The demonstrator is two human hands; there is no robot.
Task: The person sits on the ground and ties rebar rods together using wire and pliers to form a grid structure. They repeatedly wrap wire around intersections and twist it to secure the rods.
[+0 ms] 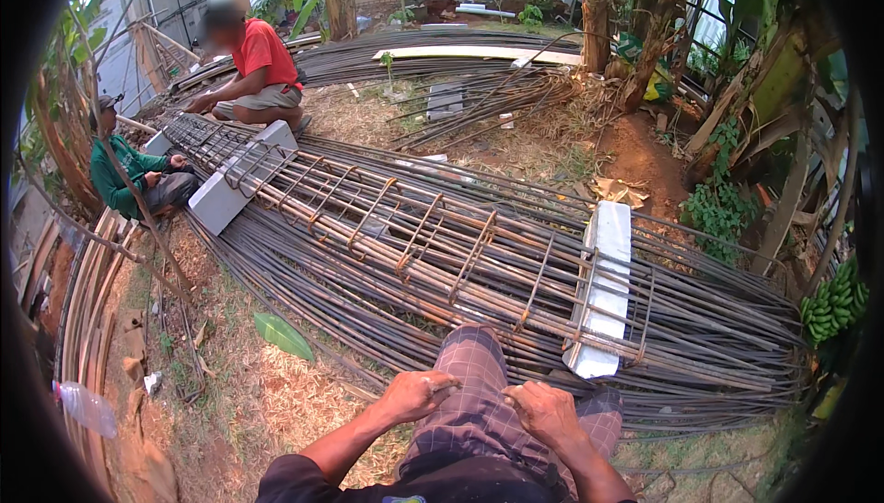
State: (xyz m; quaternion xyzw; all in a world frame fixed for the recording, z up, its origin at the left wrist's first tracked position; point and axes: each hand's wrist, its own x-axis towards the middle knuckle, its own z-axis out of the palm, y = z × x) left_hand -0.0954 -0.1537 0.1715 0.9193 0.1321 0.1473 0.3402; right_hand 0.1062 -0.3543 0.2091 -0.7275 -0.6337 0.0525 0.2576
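My left hand [419,397] is above my left thigh, its fingers curled and pressed together. My right hand [545,411] is held over my other leg, closed with the thumb against the fingers. Anything within either hand is too small or hidden to make out. Just beyond my knees lies a long rebar cage [376,247], its rusty lengthwise bars ringed by bent stirrups. It rests across a white block [603,273] at the right and a pale grey block [221,204] at the left. Neither hand touches the cage.
Dark loose rebar [304,296] is spread beneath the cage. A person in a red shirt [262,50] and one in a green top [120,176] crouch or sit at its far left end. Green bananas [836,305] hang at right; a plastic bottle [87,409] is at left.
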